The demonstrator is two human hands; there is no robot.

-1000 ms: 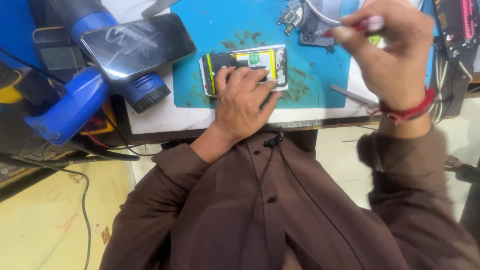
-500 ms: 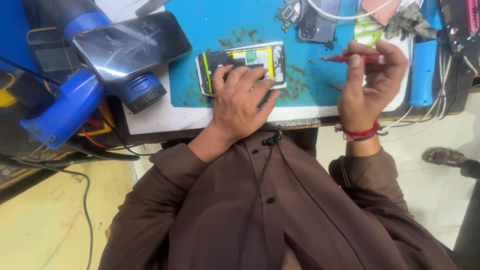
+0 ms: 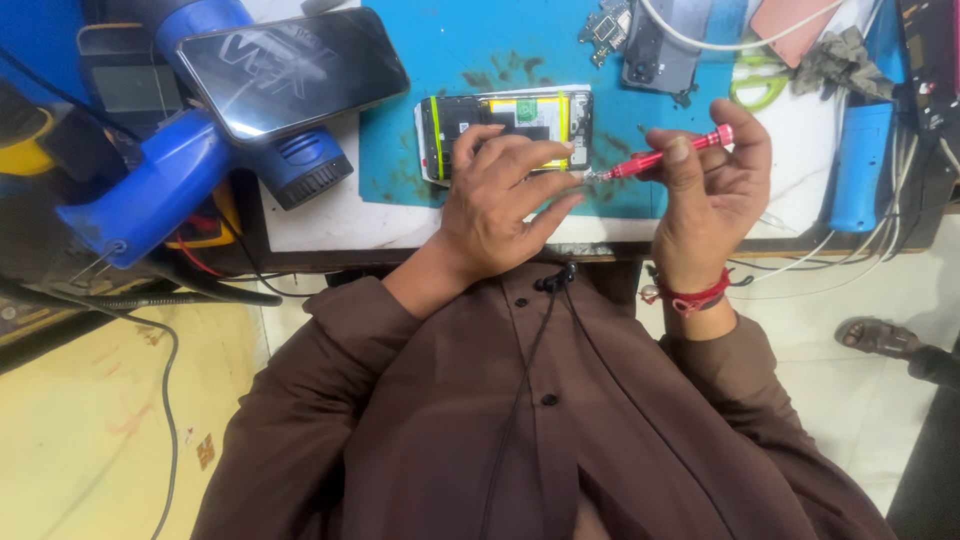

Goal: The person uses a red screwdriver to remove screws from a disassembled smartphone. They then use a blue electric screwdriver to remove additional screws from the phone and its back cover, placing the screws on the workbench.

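Note:
An opened phone (image 3: 505, 118) with a yellow-edged inside lies on the blue work mat (image 3: 470, 50). My left hand (image 3: 500, 200) rests on its near edge and presses it down, fingers spread over it. My right hand (image 3: 712, 195) grips a thin red screwdriver (image 3: 665, 157), whose metal tip points left toward the phone's right end and almost meets my left fingertips. A red thread band sits on my right wrist.
A blue heat gun (image 3: 170, 170) lies at the left with a dark phone (image 3: 290, 70) resting on it. Another phone back (image 3: 665, 45), small circuit parts, a white cable, green scissors (image 3: 760, 85) and a blue tool (image 3: 860, 160) lie at the back right. Someone's sandalled foot (image 3: 880, 335) is on the floor.
My right hand has come down from the back right and moved left, bringing the red screwdriver's tip to the phone's right end. My left hand stays on the phone.

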